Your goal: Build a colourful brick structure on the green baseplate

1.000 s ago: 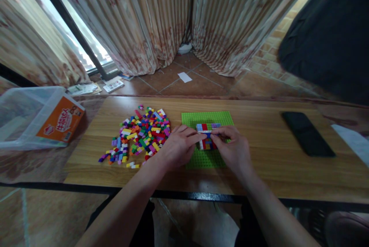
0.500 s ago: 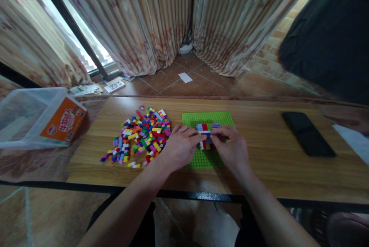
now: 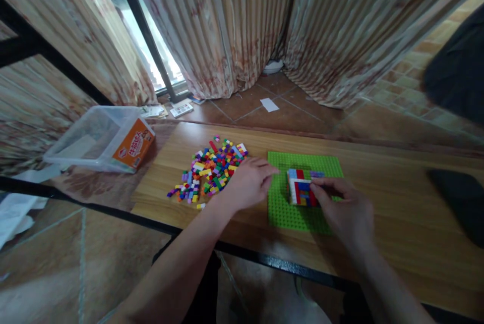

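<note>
A small block of toy building bricks [image 3: 298, 190] in red, blue, white, yellow and purple sits on a green studded baseplate [image 3: 280, 215]. My right hand [image 3: 342, 205] grips the right side of this brick block, thumb and forefinger together by the end of its white row. Left of the block, my left hand [image 3: 249, 182] hovers between it and a heap of loose bricks [image 3: 212, 167]. Its fingers are stretched toward the baseplate, apart from the block, and I see nothing in them. The hand covers the heap's right edge.
A clear plastic bin [image 3: 94, 137] with an orange label stands past the left end of the wooden table [image 3: 363, 162]. A black phone-like slab [image 3: 456, 203] lies at the right. Curtains [image 3: 234, 26] hang behind, and a white paper [image 3: 269, 105] is on the floor.
My left hand has drawn off the brick block, back toward the loose bricks. My right hand stays at the block's right side. The whole view has swung left.
</note>
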Available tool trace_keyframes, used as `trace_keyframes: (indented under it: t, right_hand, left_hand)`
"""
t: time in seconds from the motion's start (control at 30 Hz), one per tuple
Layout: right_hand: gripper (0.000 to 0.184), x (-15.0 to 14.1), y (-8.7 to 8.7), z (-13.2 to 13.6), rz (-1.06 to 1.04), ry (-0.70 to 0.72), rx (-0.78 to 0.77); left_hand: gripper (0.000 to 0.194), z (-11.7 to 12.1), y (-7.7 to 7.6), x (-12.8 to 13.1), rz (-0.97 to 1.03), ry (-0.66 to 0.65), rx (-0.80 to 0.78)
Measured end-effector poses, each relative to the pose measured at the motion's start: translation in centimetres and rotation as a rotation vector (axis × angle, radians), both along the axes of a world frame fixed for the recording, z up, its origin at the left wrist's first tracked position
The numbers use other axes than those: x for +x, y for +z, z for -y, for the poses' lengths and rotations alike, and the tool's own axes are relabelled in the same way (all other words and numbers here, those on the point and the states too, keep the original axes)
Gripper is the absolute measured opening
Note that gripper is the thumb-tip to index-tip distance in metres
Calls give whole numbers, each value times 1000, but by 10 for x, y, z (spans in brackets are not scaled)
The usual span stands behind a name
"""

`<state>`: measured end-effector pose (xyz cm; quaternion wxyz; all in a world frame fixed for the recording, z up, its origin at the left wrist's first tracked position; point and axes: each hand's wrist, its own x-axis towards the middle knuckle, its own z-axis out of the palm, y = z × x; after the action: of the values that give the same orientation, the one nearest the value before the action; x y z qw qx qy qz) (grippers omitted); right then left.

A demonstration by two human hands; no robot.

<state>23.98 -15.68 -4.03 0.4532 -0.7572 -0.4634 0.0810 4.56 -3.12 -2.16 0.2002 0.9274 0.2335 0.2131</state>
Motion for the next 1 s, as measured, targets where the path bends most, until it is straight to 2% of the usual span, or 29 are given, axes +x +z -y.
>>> trace_keyframes:
  t: [0.13, 0.23, 0.33, 0.63, 0.87, 1.0]
  right_hand:
    - [17, -1, 1, 0, 0, -45, -14]
    - [19, -2, 2, 0, -3, -60, -25]
    - [19, -3, 1, 0, 1, -61, -38]
    - [20, 1, -7, -1, 24, -35, -34]
    - [18, -2, -3, -1, 25, -24, 1]
    - [17, -3, -1, -1, 30, -15, 6]
  left_hand:
    - [23, -30, 14, -39, 67, 87, -153]
    - [18, -41, 20, -62, -14, 21, -318]
    - [18, -38, 21, -69, -86, -55, -410]
    - [29, -24, 18, -55, -253, -93, -278]
    - [29, -25, 17, -51, -235, -43, -167]
    - [25, -18, 20, -47, -187, -119, -158]
